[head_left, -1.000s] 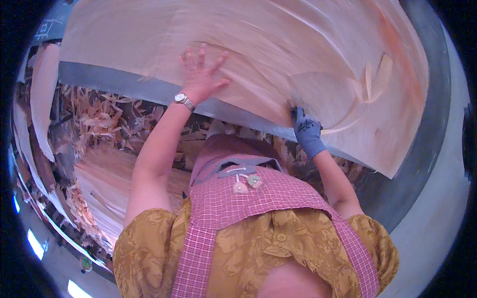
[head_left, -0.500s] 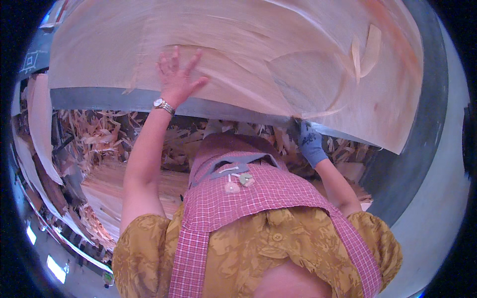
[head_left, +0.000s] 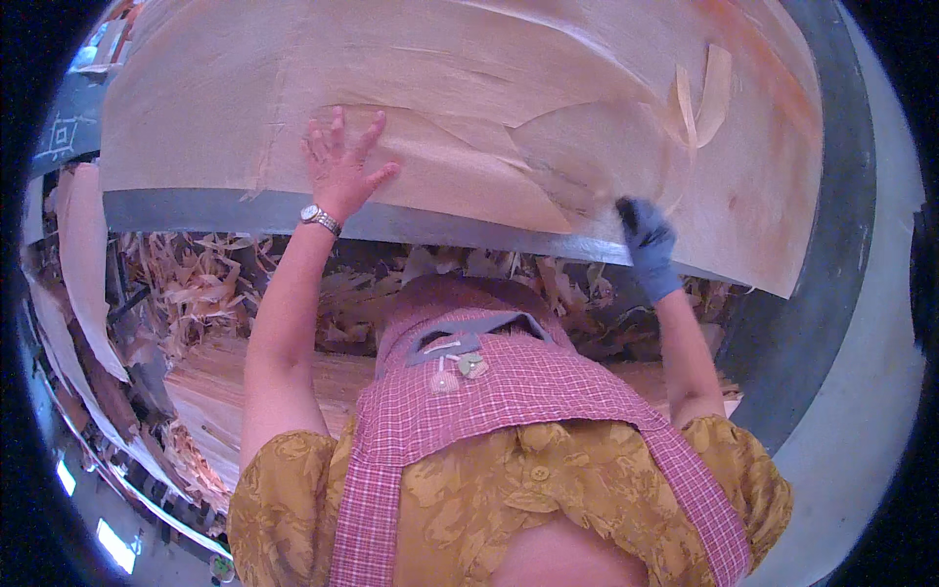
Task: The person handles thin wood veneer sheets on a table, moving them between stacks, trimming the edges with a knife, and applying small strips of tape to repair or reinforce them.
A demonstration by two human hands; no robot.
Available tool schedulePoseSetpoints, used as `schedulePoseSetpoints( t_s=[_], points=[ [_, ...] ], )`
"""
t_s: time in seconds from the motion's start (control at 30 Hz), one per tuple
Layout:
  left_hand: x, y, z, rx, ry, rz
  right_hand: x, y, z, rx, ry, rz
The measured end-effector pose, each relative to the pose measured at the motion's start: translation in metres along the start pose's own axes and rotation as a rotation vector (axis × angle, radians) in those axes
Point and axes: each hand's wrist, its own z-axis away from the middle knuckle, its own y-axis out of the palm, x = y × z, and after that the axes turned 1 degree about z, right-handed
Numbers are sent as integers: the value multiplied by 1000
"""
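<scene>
A large, thin sheet of pale wood veneer (head_left: 411, 59) lies over a grey work table (head_left: 460, 227). My bare left hand (head_left: 342, 176) rests on it, palm down with the fingers spread. At the front edge, farther right, my right hand (head_left: 649, 245) wears a blue-grey glove with dark fingertips. Its fingers are curled together over the sheet, and whatever they may hold is hidden. Just left of this hand is a darker, curve-edged patch (head_left: 577, 147) in the veneer. Narrow veneer strips (head_left: 717, 98) lie loose on the sheet beyond the glove.
Wood shavings and scraps (head_left: 196, 284) are heaped below the table's front edge. Stacked boards or veneer (head_left: 230, 382) lie low on the left, close to my left arm. Long curved veneer pieces (head_left: 86, 264) stand at the far left.
My right hand has risen from below the table edge onto the veneer, moving slightly right. My left hand stays spread on the sheet, shifted little in the picture.
</scene>
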Motion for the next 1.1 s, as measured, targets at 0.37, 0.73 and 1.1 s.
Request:
schedulePoseSetpoints(
  t_s=[0.37,0.73,1.1],
  points=[
    [9,6,-4,-91,52,-1,-16,9,-290,117,-146,80],
    [2,5,-5,-67,47,72,-144,-76,-400,-332,85,252],
    [6,-9,2,12,-49,16,-158,-121,-275,-399,14,466]
  ],
)
